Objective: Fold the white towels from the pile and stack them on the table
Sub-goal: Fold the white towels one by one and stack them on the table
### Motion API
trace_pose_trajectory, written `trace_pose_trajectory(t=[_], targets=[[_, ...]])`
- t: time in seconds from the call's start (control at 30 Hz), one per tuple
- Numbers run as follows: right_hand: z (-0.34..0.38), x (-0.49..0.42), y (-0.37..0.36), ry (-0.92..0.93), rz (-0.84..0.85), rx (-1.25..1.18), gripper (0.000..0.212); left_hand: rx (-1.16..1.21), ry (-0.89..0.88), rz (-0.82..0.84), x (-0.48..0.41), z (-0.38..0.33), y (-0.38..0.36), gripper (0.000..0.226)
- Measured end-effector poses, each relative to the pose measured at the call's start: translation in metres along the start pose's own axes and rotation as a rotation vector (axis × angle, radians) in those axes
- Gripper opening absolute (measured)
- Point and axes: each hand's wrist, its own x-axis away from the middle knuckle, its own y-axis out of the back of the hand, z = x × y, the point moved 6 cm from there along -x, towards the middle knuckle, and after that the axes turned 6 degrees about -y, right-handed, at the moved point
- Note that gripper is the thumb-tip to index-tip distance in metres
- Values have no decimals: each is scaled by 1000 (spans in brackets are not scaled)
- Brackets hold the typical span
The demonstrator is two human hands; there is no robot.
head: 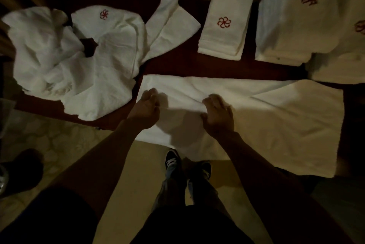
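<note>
1. Head view showed a white towel (266,117) spread along the near edge of the table (177,62), its front part hanging over toward the floor.
2. The right hand (218,114) gripped a bunched crease in it, fingers curled.
3. The left hand (147,106), dim in that light, seemed to pinch the cloth just beside.
4. A crumpled pile (65,62) lay far left, and a folded stack (225,26) sat behind the towel.

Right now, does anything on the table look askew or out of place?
The spread towel hangs over the near edge of the table, bunched between the left hand and right hand. The pile is crumpled. Nothing spilled or damaged.
</note>
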Motion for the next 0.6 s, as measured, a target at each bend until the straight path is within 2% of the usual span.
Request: trace_pose_trajectory(t=[0.17, 0.33, 0.43, 0.53, 0.6], targets=[[-3, -38, 8, -69, 86, -2, 53, 40, 126, -1, -22, 18, 4, 34], [-3, -66, 17, -45, 136, -107, 53, 14, 119, -9, -40, 29, 15, 18], [-11, -65, 32, -32, 11, -194, 46, -8, 137, -37, -46, 27, 28, 17], [-27, -54, 45, -77, -174, -7, 44, -72, 118, -173, -45, 23, 46, 18], [-32, -44, 45, -164, -166, 88, 46, -97, 111, -261, -41, 21, 55, 16]])
